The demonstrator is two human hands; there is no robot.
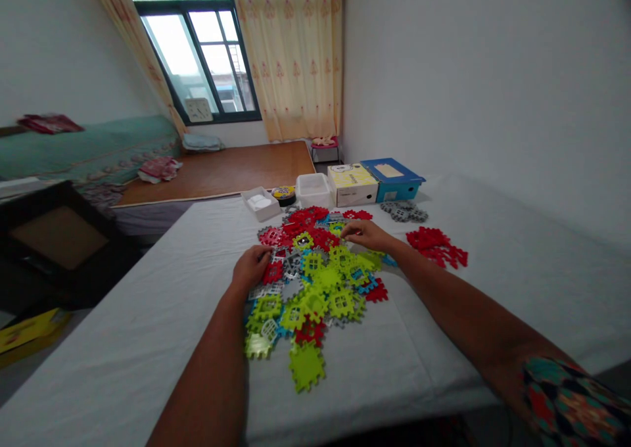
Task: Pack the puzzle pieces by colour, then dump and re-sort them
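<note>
A heap of plastic interlocking building pieces [328,277], lime green, red, grey and blue, lies between my hands. At its left edge my left hand [251,267] rests with curled fingers, beside a red interlocking piece [273,273]. Whatever those fingers hold, if anything, is hidden. Over the far right of the heap, my right hand [367,234] has its thumb and fingertips pinched together near lime and red pieces. What sits in that pinch is too small to make out. One lime square piece [307,366] lies nearest to me.
To the right are a separate pile of red pieces [436,246] and a grey pile [404,211]. Behind the heap stand a white tray [269,210], a round tin [284,196], a clear tub [313,188], a yellow box [352,184] and a blue box [397,181].
</note>
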